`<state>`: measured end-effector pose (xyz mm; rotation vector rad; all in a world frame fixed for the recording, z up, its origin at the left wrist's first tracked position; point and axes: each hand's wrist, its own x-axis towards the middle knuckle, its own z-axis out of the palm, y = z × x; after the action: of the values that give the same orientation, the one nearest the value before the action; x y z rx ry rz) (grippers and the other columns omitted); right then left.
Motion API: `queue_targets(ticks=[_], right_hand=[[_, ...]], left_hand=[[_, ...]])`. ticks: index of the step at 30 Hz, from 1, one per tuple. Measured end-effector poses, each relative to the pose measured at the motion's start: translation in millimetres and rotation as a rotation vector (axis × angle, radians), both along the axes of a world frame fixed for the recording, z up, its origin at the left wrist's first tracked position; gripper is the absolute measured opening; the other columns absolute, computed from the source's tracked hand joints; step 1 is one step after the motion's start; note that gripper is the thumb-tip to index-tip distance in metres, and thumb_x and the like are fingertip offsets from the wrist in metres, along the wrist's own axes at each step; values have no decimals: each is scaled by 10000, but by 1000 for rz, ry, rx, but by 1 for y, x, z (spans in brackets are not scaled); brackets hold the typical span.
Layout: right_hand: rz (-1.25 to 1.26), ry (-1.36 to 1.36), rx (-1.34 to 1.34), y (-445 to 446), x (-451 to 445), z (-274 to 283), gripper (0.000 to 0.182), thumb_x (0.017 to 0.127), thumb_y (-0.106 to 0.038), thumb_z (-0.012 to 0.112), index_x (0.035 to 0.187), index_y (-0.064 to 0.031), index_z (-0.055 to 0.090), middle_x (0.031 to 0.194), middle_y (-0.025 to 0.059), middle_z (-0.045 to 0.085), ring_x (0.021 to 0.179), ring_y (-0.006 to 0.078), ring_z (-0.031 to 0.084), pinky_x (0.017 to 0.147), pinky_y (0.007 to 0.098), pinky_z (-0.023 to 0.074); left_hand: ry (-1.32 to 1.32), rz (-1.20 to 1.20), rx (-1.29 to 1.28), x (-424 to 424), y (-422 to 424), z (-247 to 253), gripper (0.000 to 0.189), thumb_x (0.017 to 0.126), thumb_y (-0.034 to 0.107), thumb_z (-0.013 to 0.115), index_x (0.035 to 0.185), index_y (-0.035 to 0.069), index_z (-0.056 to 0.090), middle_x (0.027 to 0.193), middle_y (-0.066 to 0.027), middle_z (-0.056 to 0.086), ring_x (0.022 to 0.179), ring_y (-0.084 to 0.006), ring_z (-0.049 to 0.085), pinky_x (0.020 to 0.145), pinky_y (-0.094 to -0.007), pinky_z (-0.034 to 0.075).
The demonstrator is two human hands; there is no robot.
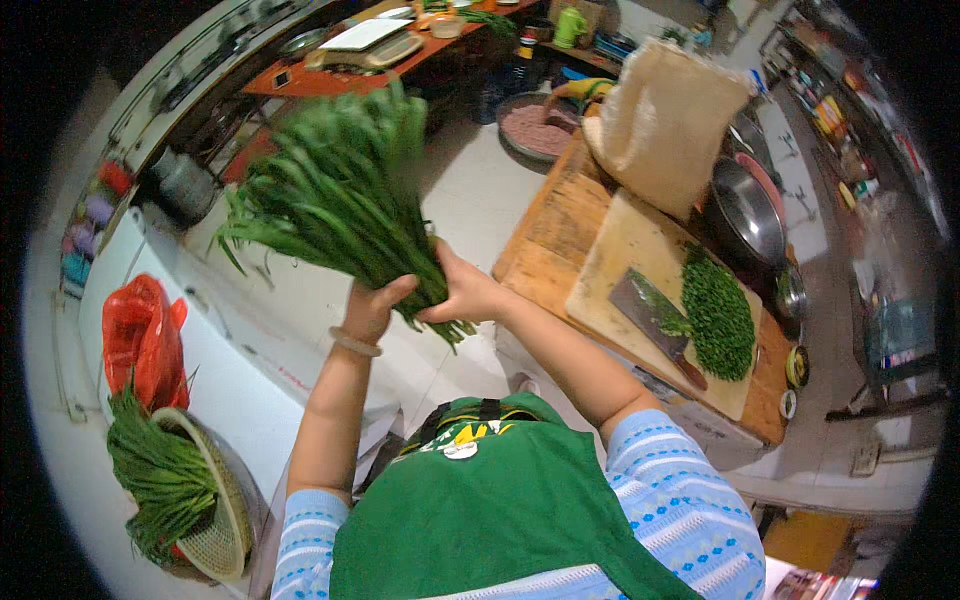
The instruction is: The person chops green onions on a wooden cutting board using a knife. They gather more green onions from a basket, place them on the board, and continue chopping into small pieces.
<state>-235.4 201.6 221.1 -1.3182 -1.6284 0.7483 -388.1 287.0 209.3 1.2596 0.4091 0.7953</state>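
Note:
A thick bunch of garlic chives (352, 195) is held in the air before me, its leaves fanning up and left and its cut stem ends down by my hands. My left hand (373, 306) grips the stems from the left; a bracelet is on that wrist. Around the stems from the other side closes my right hand (469, 289). To the right lies a cutting board (600, 289) with a cleaver (649, 311) flat on it, green bits stuck to its blade. Beside the blade is a heap of finely chopped greens (716, 315).
At left, a white chest-like surface (217, 360) bears a red plastic bag (142, 337) and a tilted basket (229, 517) with more chives. A wooden table (547, 225) carries the board and a beige sack (671, 120). Beyond, another person's hand (559, 97) reaches into a pan of minced filling (517, 154).

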Motion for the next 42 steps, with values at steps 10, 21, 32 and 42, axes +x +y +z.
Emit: queue_targets(ticks=[10, 21, 32, 42], right_hand=[[-231, -106, -183, -134, 215, -63, 1020, 571, -246, 784, 1349, -42, 156, 1307, 178, 347, 1203, 278, 354, 1003, 361, 304], [-329, 34, -141, -155, 254, -77, 861, 600, -233, 765, 1290, -7, 302, 1296, 181, 372, 1163, 275, 393, 982, 352, 315], [130, 145, -575, -40, 278, 40, 617, 714, -451, 648, 1084, 27, 526, 944, 145, 619, 807, 206, 609, 722, 295, 483], [62, 133, -1009, -93, 325, -139, 578, 689, -399, 687, 1093, -9, 552, 929, 95, 633, 747, 207, 601, 715, 330, 484]], left_hand=[[291, -410, 507, 232, -70, -90, 717, 611, 283, 781, 1219, 80, 460, 1200, -61, 495, 1131, -225, 431, 983, -376, 318], [420, -248, 149, 287, -138, -47, 470, 766, 137, 652, 1188, 17, 482, 1144, -55, 542, 1006, -189, 515, 872, -312, 411], [-83, -203, -800, 291, -53, 20, 539, 827, 477, 498, 1097, 10, 496, 1029, -152, 554, 916, -277, 568, 846, -430, 471], [49, -85, -1383, 335, -138, -110, 642, 789, 584, 420, 1214, 103, 444, 1208, -125, 469, 1093, -302, 455, 939, -521, 337]])
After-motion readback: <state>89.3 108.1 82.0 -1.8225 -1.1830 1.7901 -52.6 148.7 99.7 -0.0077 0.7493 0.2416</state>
